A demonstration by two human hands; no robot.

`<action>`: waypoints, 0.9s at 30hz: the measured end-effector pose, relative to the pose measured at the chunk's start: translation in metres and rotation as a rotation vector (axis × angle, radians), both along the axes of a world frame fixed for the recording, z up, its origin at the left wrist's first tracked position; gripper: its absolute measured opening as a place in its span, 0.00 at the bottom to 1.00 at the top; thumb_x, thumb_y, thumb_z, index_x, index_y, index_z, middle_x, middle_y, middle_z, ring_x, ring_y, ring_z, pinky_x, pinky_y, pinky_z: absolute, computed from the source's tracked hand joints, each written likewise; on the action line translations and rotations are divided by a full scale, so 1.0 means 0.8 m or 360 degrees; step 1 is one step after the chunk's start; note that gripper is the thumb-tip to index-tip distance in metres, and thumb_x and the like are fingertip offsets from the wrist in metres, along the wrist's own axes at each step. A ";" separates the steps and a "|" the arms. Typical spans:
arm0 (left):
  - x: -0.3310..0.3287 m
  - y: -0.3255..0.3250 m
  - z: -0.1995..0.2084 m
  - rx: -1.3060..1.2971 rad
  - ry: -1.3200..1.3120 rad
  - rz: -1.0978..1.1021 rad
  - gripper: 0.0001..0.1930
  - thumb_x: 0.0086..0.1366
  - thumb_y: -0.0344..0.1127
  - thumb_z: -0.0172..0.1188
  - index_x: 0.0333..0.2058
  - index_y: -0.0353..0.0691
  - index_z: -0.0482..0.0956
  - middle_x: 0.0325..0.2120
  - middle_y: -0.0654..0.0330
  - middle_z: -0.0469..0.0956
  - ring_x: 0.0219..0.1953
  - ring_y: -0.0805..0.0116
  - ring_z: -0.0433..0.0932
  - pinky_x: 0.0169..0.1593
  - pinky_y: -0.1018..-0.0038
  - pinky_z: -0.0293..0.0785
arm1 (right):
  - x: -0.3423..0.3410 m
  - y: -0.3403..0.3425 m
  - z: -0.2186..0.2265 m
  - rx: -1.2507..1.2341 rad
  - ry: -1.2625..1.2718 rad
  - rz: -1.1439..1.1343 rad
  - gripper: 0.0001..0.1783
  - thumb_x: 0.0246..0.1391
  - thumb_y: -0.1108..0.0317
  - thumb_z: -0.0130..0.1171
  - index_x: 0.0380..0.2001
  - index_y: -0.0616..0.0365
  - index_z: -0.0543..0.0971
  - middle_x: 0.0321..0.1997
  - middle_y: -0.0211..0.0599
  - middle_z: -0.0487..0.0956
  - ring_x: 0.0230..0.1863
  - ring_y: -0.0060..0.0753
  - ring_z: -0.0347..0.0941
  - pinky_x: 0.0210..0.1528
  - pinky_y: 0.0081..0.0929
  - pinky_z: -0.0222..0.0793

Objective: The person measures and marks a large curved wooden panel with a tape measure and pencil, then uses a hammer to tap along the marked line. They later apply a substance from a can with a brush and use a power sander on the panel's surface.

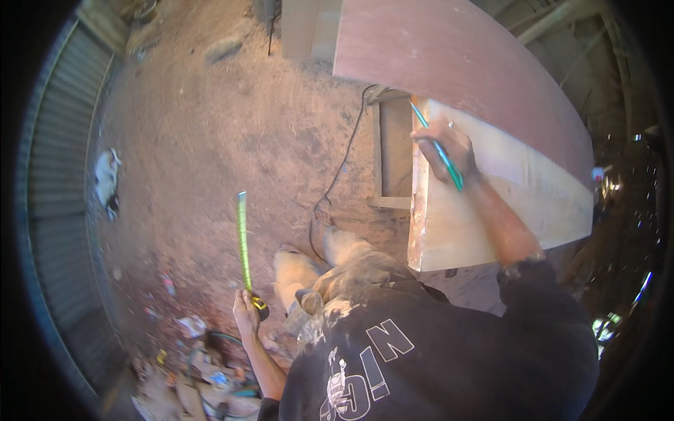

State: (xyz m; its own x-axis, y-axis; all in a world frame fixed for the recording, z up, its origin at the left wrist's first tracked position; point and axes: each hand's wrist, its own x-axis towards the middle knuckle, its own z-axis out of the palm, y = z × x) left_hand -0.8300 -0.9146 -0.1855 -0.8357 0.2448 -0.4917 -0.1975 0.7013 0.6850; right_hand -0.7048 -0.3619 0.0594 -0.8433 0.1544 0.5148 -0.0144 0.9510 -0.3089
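Observation:
My left hand [246, 311] is closed around a tape measure [260, 306] with a black and yellow case. Its yellow-green blade [243, 238] sticks out stiffly, away from me over the dirt floor. In my right hand [449, 149] is a slim green pen [441, 152], possibly a pencil, pinched between the fingers. The pen's tip points up and left, close to the corner of a pale board [491, 203] on the workbench. My right hand is over this board's left end; whether it touches the surface I cannot tell. A large reddish-brown sheet [463, 56] lies beyond, overlapping the pale board.
A dark cable [344, 165] runs across the dirt floor [189, 140] by a wooden frame [379, 161] under the bench. Corrugated metal wall [63, 182] stands at left, with a white and black animal [107, 179] beside it. Litter [203, 372] is heaped at lower left.

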 end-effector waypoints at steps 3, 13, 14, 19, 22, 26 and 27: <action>-0.091 0.062 0.116 0.0196 0.0062 -0.0400 0.17 0.77 0.41 0.54 0.34 0.33 0.80 0.22 0.59 0.78 0.28 0.74 0.74 0.35 0.71 0.72 | 0.043 -0.009 0.021 -0.0047 0.0286 -0.0299 0.14 0.69 0.61 0.57 0.46 0.60 0.82 0.38 0.41 0.83 0.38 0.36 0.80 0.43 0.35 0.76; -0.244 0.393 0.380 0.0346 0.0674 -0.2164 0.12 0.67 0.39 0.66 0.30 0.35 0.82 0.20 0.52 0.78 0.21 0.61 0.78 0.28 0.66 0.72 | 0.136 -0.137 0.020 -0.0972 0.0337 -0.0838 0.17 0.56 0.68 0.69 0.47 0.61 0.83 0.41 0.40 0.84 0.43 0.34 0.81 0.48 0.30 0.77; -0.239 0.426 0.396 0.0264 0.0696 -0.2301 0.12 0.66 0.38 0.66 0.30 0.34 0.83 0.21 0.52 0.78 0.20 0.61 0.78 0.28 0.66 0.72 | 0.135 -0.153 0.011 -0.0822 0.0164 -0.0850 0.16 0.53 0.68 0.71 0.46 0.60 0.84 0.39 0.40 0.83 0.41 0.35 0.82 0.46 0.30 0.77; -0.187 0.548 0.430 0.0423 0.0865 -0.2709 0.10 0.64 0.37 0.68 0.30 0.34 0.83 0.21 0.52 0.77 0.20 0.60 0.78 0.27 0.65 0.72 | 0.108 -0.222 -0.012 -0.1021 0.0617 -0.1374 0.08 0.56 0.70 0.70 0.39 0.56 0.85 0.32 0.36 0.81 0.34 0.37 0.79 0.38 0.32 0.74; -0.179 0.604 0.426 0.0313 0.0941 -0.2807 0.11 0.63 0.38 0.68 0.30 0.35 0.83 0.21 0.52 0.77 0.22 0.60 0.80 0.28 0.64 0.72 | 0.083 -0.236 -0.019 -0.0913 0.0804 -0.1696 0.07 0.55 0.71 0.70 0.38 0.57 0.85 0.32 0.36 0.81 0.33 0.36 0.79 0.37 0.31 0.74; -0.153 0.666 0.389 0.0463 0.1087 -0.2965 0.10 0.64 0.38 0.67 0.29 0.38 0.82 0.24 0.52 0.78 0.24 0.56 0.81 0.29 0.62 0.75 | 0.071 -0.243 -0.042 -0.0764 0.0780 -0.2024 0.07 0.55 0.75 0.70 0.38 0.60 0.84 0.33 0.38 0.80 0.32 0.33 0.77 0.37 0.27 0.73; -0.149 0.682 0.379 0.0611 0.1259 -0.3069 0.09 0.64 0.38 0.67 0.29 0.38 0.82 0.25 0.52 0.78 0.24 0.54 0.81 0.30 0.61 0.76 | 0.066 -0.244 -0.048 -0.0821 0.0774 -0.2166 0.08 0.55 0.75 0.70 0.39 0.60 0.84 0.34 0.39 0.80 0.32 0.33 0.77 0.37 0.27 0.72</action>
State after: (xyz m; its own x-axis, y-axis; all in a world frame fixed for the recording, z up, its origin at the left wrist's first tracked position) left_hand -0.9489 -0.3693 0.1179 0.5761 0.8170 0.0243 0.7560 -0.5440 0.3640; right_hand -0.6524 -0.5570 0.0209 0.3094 0.8881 0.3399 0.5566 0.1207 -0.8220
